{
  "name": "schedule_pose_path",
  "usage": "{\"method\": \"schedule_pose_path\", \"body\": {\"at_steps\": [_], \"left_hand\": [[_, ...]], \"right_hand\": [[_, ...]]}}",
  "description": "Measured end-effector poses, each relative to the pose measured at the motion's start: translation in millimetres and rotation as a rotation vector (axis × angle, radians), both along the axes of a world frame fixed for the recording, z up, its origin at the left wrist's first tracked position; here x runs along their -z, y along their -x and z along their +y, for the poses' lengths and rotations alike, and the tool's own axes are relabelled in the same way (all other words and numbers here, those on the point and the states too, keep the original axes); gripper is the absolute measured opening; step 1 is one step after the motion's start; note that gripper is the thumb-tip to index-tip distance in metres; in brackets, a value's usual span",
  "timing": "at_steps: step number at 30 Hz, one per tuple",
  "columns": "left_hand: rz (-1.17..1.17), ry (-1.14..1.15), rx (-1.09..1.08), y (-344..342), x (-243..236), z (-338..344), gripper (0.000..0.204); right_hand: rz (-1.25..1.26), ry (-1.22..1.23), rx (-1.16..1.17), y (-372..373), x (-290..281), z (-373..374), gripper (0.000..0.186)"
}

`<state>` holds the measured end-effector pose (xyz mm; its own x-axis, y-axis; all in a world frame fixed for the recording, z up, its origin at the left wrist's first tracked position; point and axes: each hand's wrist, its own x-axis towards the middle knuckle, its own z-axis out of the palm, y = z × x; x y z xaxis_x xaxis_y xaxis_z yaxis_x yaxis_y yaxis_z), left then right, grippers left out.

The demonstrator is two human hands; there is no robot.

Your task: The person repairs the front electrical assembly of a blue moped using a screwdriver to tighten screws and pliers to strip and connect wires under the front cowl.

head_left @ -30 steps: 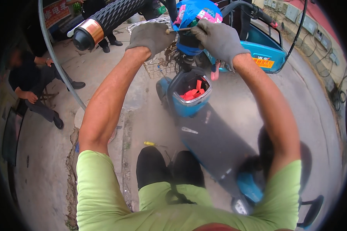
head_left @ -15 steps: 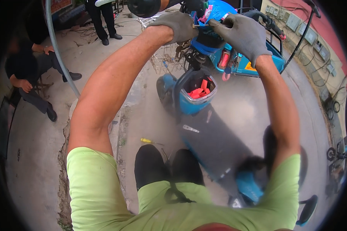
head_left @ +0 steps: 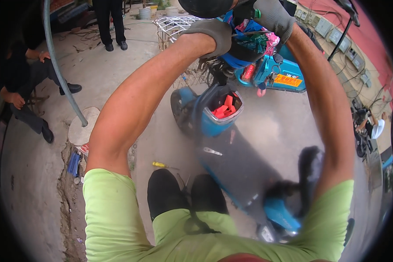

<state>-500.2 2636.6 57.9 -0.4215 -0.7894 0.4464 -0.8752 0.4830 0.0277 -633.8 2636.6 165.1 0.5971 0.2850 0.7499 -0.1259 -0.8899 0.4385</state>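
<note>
A blue electric scooter (head_left: pixel 216 126) stands before me, its handlebar area at the top of the view. My left hand (head_left: pixel 216 37), in a grey work glove, is beside the front end near a wire basket (head_left: pixel 174 27); its fingers are hidden. My right hand (head_left: pixel 275 19), also gloved, is closed at a dark handlebar part with a small green piece (head_left: pixel 256 14); what it grips is unclear. Below the hands are blue plastic and a pink cloth or bag (head_left: pixel 273 40). A rounded black part (head_left: pixel 205 6) hangs above my left hand.
Red strips (head_left: pixel 225 107) fill the scooter's front pocket. A pale flat piece (head_left: pixel 212 151) lies on the footboard. A yellow-handled screwdriver (head_left: pixel 161 165) is on the ground by my knees. A grey pole (head_left: pixel 59 65) stands left, near a seated person (head_left: pixel 19 87) and a standing person (head_left: pixel 110 22).
My right hand has moved up from the blue plastic to the handlebar. My left hand has shifted slightly right and down. The view has turned, showing more of the pink cloth and the pole's base.
</note>
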Motion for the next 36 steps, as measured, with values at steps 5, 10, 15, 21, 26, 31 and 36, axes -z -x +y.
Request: {"method": "schedule_pose_path", "body": {"at_steps": [5, 10, 15, 21, 26, 31, 36], "left_hand": [[0.173, 0.044, -0.11, 10.1, 26.1, -2.5, 0.043], [0.184, 0.044, -0.027, 8.0, 25.1, 5.1, 0.05], [0.088, -0.07, -0.019, 1.9, 1.5, 42.4, 0.042], [0.062, -0.191, -0.035, -3.8, -4.1, 75.4, 0.049], [0.007, -0.237, 0.133, -17.3, 101.9, 104.2, 0.042], [0.306, -0.604, -0.026, -62.4, 175.0, 136.6, 0.038], [0.879, -0.761, 0.08, -31.2, 192.3, 126.5, 0.05]], "right_hand": [[-0.081, -0.495, 0.171, 23.8, 15.4, 7.0, 0.056], [-0.003, -0.386, 0.281, 29.9, 25.6, -5.3, 0.061], [-0.119, -0.95, 0.271, 9.9, 39.1, -4.2, 0.038], [-0.073, -0.738, 0.264, -30.7, -12.4, -18.5, 0.023], [-0.2, -0.138, 0.252, -10.0, -38.1, -39.9, 0.029], [-0.288, -0.158, 0.121, -1.9, -2.3, -30.8, 0.028], [-0.265, -0.453, 0.154, -7.0, 14.5, -19.0, 0.027]]}}
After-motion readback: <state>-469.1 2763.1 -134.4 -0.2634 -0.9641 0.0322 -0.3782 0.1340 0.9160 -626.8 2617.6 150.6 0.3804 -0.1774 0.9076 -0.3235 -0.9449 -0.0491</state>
